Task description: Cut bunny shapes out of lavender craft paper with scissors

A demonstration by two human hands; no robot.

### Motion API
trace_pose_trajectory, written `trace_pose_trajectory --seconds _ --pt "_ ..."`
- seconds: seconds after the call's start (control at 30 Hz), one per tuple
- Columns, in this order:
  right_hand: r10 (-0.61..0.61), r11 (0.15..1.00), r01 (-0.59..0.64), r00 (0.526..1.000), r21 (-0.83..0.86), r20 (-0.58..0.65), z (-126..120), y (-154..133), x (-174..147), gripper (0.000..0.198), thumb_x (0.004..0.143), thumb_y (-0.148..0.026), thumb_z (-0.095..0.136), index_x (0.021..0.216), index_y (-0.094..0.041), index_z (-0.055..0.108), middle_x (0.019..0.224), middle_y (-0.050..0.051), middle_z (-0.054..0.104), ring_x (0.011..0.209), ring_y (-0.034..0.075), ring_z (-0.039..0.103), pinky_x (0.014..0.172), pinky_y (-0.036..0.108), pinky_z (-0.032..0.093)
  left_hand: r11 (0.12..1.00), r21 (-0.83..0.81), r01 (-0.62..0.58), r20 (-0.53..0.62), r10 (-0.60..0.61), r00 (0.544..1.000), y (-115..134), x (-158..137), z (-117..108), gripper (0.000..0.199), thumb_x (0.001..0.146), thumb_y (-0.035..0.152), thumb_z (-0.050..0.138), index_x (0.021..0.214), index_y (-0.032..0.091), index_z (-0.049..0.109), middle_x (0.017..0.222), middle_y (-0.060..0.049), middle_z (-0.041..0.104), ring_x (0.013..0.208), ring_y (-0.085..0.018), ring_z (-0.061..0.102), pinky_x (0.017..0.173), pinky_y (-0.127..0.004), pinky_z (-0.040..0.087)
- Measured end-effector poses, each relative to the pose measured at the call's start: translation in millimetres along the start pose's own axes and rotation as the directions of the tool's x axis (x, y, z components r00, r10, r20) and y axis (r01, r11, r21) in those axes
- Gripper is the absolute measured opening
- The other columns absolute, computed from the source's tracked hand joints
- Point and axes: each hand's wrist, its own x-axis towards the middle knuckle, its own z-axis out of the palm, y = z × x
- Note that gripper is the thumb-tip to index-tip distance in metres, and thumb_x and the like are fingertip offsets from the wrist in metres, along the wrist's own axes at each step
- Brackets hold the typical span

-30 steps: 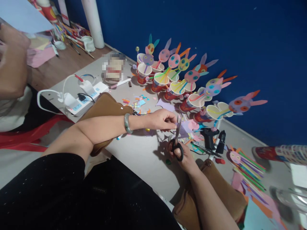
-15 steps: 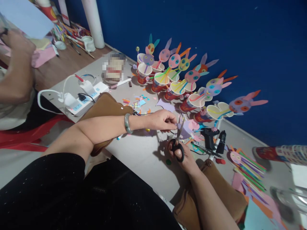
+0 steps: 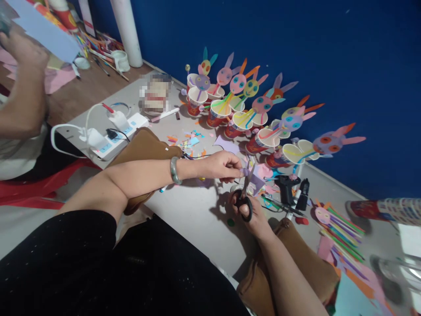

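My left hand (image 3: 226, 166), with a bracelet (image 3: 175, 170) on the wrist, pinches a small piece of purple paper (image 3: 244, 172) above the table. In my right hand (image 3: 251, 215) are black-handled scissors (image 3: 245, 202), thumb and fingers through the loops. Their blades are spread and point up beside the paper; whether they touch it I cannot tell. Just behind lie purple and pink paper pieces (image 3: 261, 173). A black glue gun (image 3: 286, 188) rests to the right of them.
Paper cups (image 3: 219, 113) with rabbit-faced paper figures line the blue wall. A power strip (image 3: 121, 137) sits at the left, stacked cups (image 3: 381, 211) at the right. Brown cushions (image 3: 296, 259) lie under my forearms. Another person's arm (image 3: 24, 96) holds blue paper (image 3: 46, 33) at far left.
The scissor blades have spread wider beside the purple paper. My left hand has barely moved. At the far left, the other person's blue paper has shifted and tilted.
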Motion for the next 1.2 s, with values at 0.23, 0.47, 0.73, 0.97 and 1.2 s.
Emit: trace_pose_trajectory --seconds 0.23,0.47,0.73,0.97,1.2 --pt "-0.046 0.998 0.045 0.999 -0.051 -0.011 -0.7 2.3 1.5 0.058 0.082 -0.078 0.055 0.073 -0.021 0.059 0.065 0.003 0.052 0.066 0.019 0.050 0.058 0.032 0.040 1.000 0.021 -0.005 0.023 0.005 1.000 4.5 -0.9 -0.4 0.020 0.087 0.014 0.058 0.068 0.013 0.053 0.055 0.004 0.055 0.047 -0.003 0.050 0.050 -0.017 0.043" --pt "-0.029 0.999 0.029 1.000 -0.043 0.003 -2.2 3.5 1.8 0.058 0.082 -0.077 0.056 0.071 -0.019 0.057 0.067 0.002 0.052 0.060 0.015 0.046 0.055 0.030 0.036 1.000 0.023 0.005 0.041 -0.006 0.999 6.1 -2.2 -0.3 0.020 0.088 0.017 0.059 0.069 0.013 0.053 0.054 0.004 0.055 0.048 -0.004 0.051 0.050 -0.017 0.042" --pt "-0.029 0.999 0.028 0.999 -0.039 -0.024 -1.1 6.1 0.6 0.059 0.081 -0.078 0.056 0.070 -0.020 0.055 0.064 0.001 0.050 0.061 0.016 0.045 0.056 0.031 0.035 1.000 0.026 0.005 0.036 -0.006 0.999 6.0 -2.6 -0.3 0.017 0.086 0.017 0.060 0.070 0.013 0.055 0.056 0.003 0.057 0.048 -0.005 0.051 0.050 -0.018 0.043" --pt "-0.037 0.999 0.035 0.998 -0.035 -0.050 -0.6 5.4 -0.7 0.058 0.082 -0.077 0.056 0.067 -0.020 0.055 0.065 0.002 0.050 0.064 0.017 0.047 0.057 0.031 0.036 1.000 0.008 -0.012 0.048 0.011 0.999 5.0 -2.8 0.0 0.020 0.086 0.019 0.062 0.068 0.013 0.054 0.056 0.002 0.057 0.049 -0.005 0.052 0.051 -0.020 0.042" --pt "-0.035 0.999 0.033 0.998 -0.040 -0.057 0.5 2.2 -0.1 0.060 0.081 -0.077 0.057 0.063 -0.020 0.051 0.062 0.001 0.048 0.061 0.015 0.043 0.056 0.030 0.034 1.000 -0.006 -0.024 0.034 0.024 0.999 6.7 -3.0 -2.6 0.019 0.087 0.020 0.061 0.070 0.013 0.055 0.057 0.002 0.057 0.050 -0.004 0.051 0.052 -0.019 0.043"
